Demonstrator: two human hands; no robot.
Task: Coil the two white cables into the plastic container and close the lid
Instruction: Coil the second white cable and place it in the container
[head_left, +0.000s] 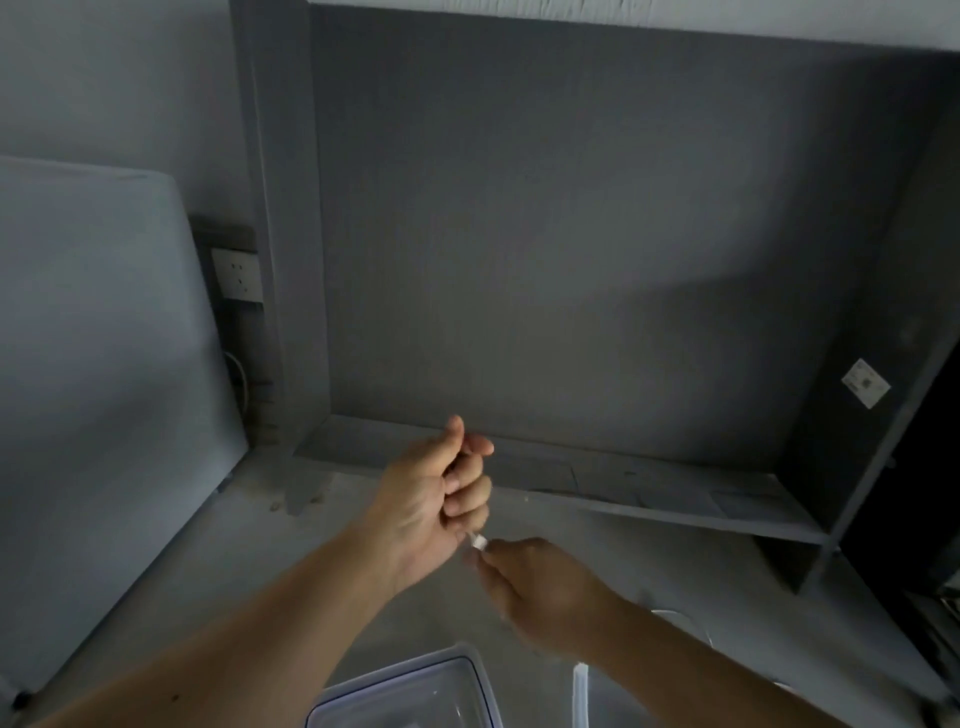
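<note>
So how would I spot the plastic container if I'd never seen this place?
Start at the big dark grey shelf unit against the wall, then drop to the floor below the person's two forearms. At the bottom edge of the view sits the plastic container: clear, rounded corners, whitish rim, unlike the grey around it.

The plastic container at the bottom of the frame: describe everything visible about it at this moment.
The plastic container is clear and rectangular with rounded corners and a raised rim, lying on the grey surface below the left hand. Only its far part shows; the picture's bottom edge cuts off the rest. It is open, and the visible part looks empty. Neither hand touches it. To its right, under the right forearm, lies another clear piece, probably the lid; whether the two touch cannot be told.
</note>
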